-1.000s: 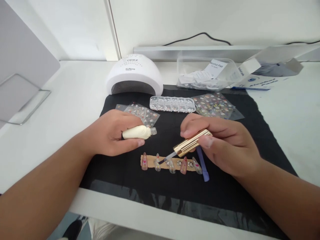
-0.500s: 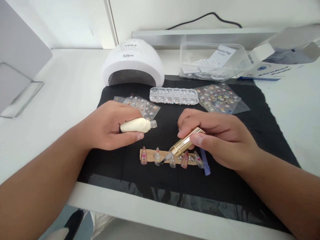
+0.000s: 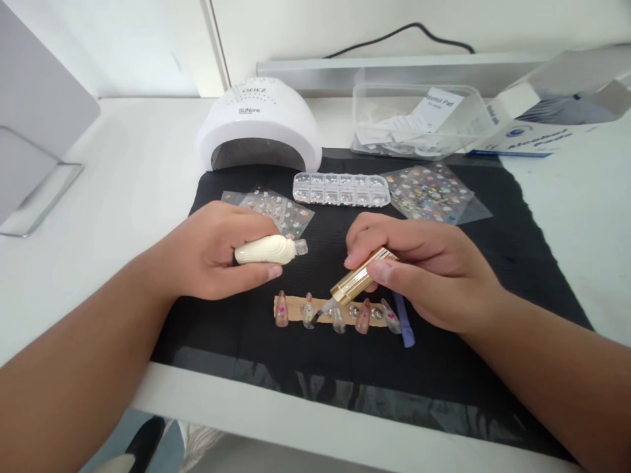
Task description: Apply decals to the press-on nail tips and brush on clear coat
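Since 1 s ago, the right hand [image 3: 434,276] has slid the gold brush cap [image 3: 362,279] left, its tip now on the 2nd of 5 nails [image 3: 309,310] stuck to the tan strip [image 3: 294,308]. Its fingers pinch the cap. The left hand [image 3: 217,253] stays wrapped around the cream bottle [image 3: 269,250], lying sideways above the strip on the black mat [image 3: 493,276].

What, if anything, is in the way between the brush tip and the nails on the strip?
Nothing visible. The right hand holds the gold brush, whose tip sits at the second nail from the left on the strip.
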A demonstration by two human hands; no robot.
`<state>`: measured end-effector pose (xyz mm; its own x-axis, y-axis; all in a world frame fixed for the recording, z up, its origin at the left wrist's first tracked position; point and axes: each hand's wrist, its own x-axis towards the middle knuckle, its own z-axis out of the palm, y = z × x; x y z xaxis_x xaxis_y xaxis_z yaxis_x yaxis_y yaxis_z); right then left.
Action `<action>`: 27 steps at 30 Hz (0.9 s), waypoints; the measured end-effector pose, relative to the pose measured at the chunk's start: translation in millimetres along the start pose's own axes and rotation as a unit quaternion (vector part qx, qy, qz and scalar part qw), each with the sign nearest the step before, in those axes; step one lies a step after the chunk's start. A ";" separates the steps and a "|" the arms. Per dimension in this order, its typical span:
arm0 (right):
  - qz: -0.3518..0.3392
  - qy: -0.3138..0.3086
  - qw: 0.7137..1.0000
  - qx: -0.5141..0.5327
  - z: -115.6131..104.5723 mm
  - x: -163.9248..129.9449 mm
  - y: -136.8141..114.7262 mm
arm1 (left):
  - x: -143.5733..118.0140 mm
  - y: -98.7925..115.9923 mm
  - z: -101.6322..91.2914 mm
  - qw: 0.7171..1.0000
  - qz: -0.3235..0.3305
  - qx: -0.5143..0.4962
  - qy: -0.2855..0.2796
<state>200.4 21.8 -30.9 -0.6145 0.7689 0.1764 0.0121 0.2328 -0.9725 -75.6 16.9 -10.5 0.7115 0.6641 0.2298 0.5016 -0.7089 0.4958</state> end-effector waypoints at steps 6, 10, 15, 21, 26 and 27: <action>-0.010 -0.008 1.000 -0.010 -0.3 2.5 -1.4 | 0.5 -0.2 0.4 1.000 0.004 -0.004 -0.001; -0.012 -0.011 0.999 -0.028 0.1 4.0 -2.0 | 0.9 0.6 0.3 1.000 0.002 -0.001 -0.003; -0.002 0.017 1.000 -0.015 -0.9 4.8 -2.2 | 0.8 1.1 0.0 1.000 0.000 0.004 -0.005; -0.011 0.002 1.000 -0.018 0.9 4.8 -5.0 | 1.9 2.4 -0.1 1.000 0.008 0.005 -0.006; 0.004 0.029 1.000 -0.009 0.9 4.7 -6.2 | 1.4 1.7 0.4 1.000 0.009 -0.013 0.003; 0.013 0.039 0.999 0.015 0.6 4.5 -6.1 | 1.2 1.4 0.5 1.000 0.010 -0.018 0.005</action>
<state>197.1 23.5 -24.2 -0.5503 0.8192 0.1614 0.0021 0.1947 -0.9809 -73.7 16.6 -9.9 0.7158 0.6530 0.2476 0.4700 -0.7127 0.5208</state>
